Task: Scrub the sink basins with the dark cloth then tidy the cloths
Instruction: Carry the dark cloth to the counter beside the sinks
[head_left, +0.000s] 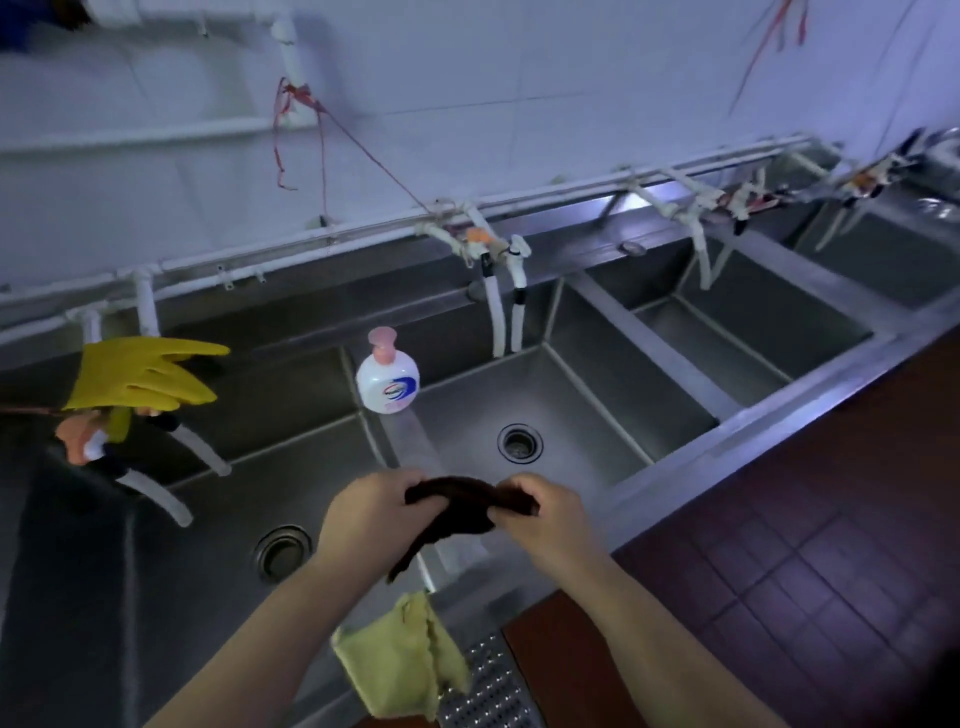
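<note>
A dark cloth (457, 506) is stretched between both hands above the divider between two steel sink basins. My left hand (363, 514) grips its left end; my right hand (545, 514) pinches its right end. A tail of the cloth hangs down toward the front rim. The left basin (218, 499) has a round drain (283, 551); the middle basin (576, 421) has its own drain (519, 442). A yellow-green cloth (400, 660) hangs over the sink's front edge below my arms.
A white soap pump bottle (387, 376) stands on the divider at the back. Yellow rubber gloves (145, 371) hang over a tap at left. White hoses (501, 312) dangle into the middle basin. More basins (737, 332) run right. Red tiled floor (831, 545) lies at right.
</note>
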